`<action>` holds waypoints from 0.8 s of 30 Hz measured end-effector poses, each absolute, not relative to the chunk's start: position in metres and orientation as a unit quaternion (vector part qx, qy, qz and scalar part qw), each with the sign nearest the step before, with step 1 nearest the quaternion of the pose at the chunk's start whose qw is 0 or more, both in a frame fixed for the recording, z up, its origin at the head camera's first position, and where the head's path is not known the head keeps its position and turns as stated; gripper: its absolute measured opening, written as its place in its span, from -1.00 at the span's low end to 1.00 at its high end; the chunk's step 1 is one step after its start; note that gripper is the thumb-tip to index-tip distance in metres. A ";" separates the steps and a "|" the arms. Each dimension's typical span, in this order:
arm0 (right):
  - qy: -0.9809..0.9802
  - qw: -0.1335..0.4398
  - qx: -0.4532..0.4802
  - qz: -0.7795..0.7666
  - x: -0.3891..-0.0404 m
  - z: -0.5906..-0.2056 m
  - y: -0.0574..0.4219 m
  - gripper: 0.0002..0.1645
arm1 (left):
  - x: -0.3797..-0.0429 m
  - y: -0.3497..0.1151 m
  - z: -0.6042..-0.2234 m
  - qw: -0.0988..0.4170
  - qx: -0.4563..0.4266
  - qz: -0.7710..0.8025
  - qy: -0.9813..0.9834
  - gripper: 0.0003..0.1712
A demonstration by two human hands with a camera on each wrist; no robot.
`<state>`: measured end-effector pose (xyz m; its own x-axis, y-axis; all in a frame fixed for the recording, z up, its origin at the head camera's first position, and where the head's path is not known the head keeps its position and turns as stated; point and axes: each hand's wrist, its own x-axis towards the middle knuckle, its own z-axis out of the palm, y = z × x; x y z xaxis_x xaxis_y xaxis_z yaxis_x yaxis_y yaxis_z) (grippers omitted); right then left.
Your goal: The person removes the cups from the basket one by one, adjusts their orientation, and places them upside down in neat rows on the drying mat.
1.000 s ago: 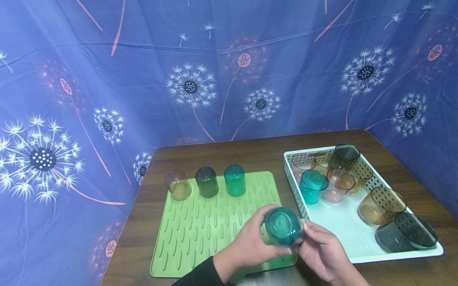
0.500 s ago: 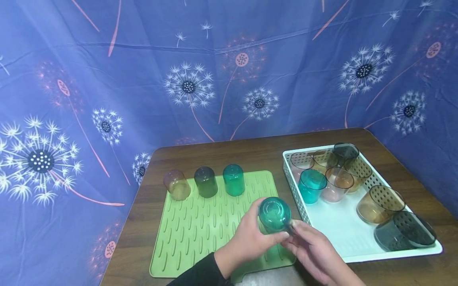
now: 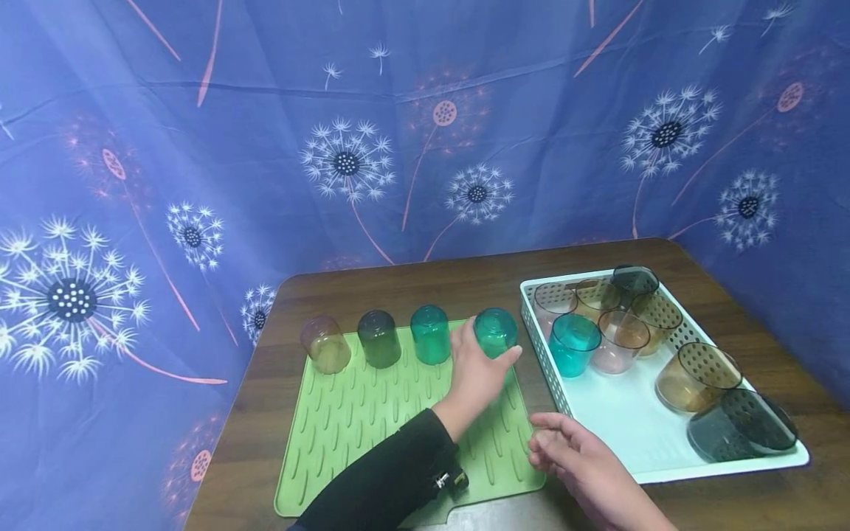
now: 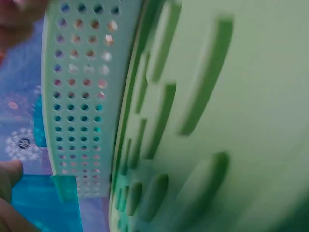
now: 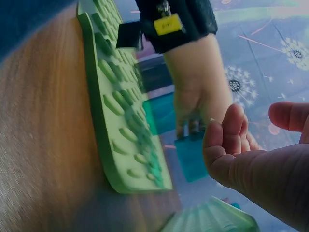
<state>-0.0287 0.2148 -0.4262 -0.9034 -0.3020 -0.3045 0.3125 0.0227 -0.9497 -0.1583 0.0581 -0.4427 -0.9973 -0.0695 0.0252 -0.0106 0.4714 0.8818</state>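
My left hand point(image 3: 474, 376) grips an upside-down teal cup point(image 3: 495, 332) over the back right corner of the green drying mat point(image 3: 372, 435). In the left wrist view part of that teal cup point(image 4: 43, 203) shows beside my fingers. To its left three more cups stand inverted in a row along the mat's back edge: a teal-green cup point(image 3: 432, 335), a dark grey cup point(image 3: 380, 339) and a pinkish-amber cup point(image 3: 326, 345). My right hand point(image 3: 578, 461) hangs in the air between mat and basket, fingers loosely bent, holding nothing.
A white perforated basket point(image 3: 637, 435) stands at the right, its wall close to the mat's right edge. Inside are several mouth-up cups, among them a bright teal cup point(image 3: 574, 344), an amber cup point(image 3: 697, 376) and a dark grey cup point(image 3: 737, 428). A blue dandelion-print cloth point(image 3: 425, 147) hangs behind the table.
My left hand has carried the teal cup forward to the back of the mat, in line with the other inverted cups. My right hand has let go of it and stayed near the front.
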 end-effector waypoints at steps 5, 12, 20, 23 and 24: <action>0.748 0.204 0.027 -0.631 -0.025 -0.410 0.223 -0.46 | -0.175 0.066 -0.452 0.049 0.043 -0.508 -0.859 0.04; 0.757 0.197 -0.012 -0.623 -0.025 -0.406 0.234 -0.63 | -0.187 0.069 -0.459 0.072 0.068 -0.493 -0.864 0.03; 0.833 0.132 -0.025 -0.536 -0.029 -0.398 0.236 -0.68 | -0.182 0.071 -0.462 0.092 0.078 -0.468 -0.876 0.08; 0.907 0.053 0.013 -0.418 -0.036 -0.390 0.241 -0.65 | -0.175 0.074 -0.458 0.107 0.072 -0.463 -0.877 0.08; 0.925 0.026 0.022 -0.379 -0.039 -0.388 0.243 -0.63 | -0.172 0.075 -0.455 0.110 0.067 -0.466 -0.875 0.06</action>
<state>-0.0392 0.2434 -0.3880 -0.9977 0.0204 -0.0648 0.0601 0.7111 -0.7006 -0.1719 0.0751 -0.4555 -0.9667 -0.2204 0.1298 -0.0155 0.5570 0.8304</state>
